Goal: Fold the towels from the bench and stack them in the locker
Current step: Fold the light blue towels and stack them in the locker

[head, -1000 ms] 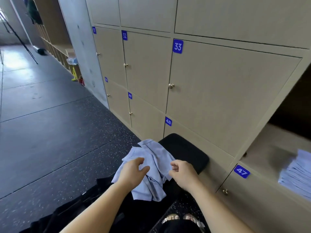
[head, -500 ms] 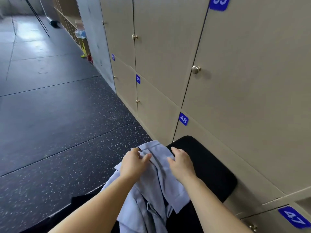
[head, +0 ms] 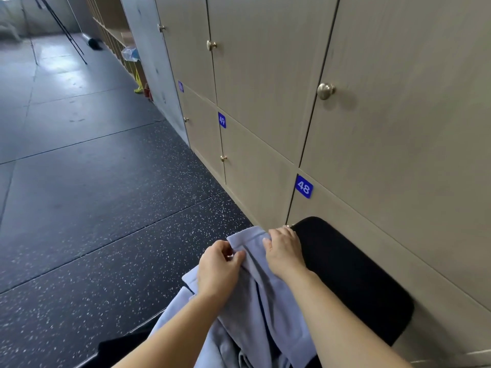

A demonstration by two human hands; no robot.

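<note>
My left hand (head: 216, 266) pinches a fold of the pale blue towel (head: 255, 296) between thumb and curled fingers. My right hand (head: 284, 251), just to its right, has its fingers hooked over the towel's far edge. The towel lies crumpled on the near left part of the black counter (head: 350, 274) and trails toward me, with the closed lockers (head: 265, 88) along the right.

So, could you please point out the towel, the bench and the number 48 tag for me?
towel (head: 247, 288), head view, its flat middle part.
bench (head: 345, 274), head view, bare black seat top.
number 48 tag (head: 303, 186), head view, its middle.
</note>
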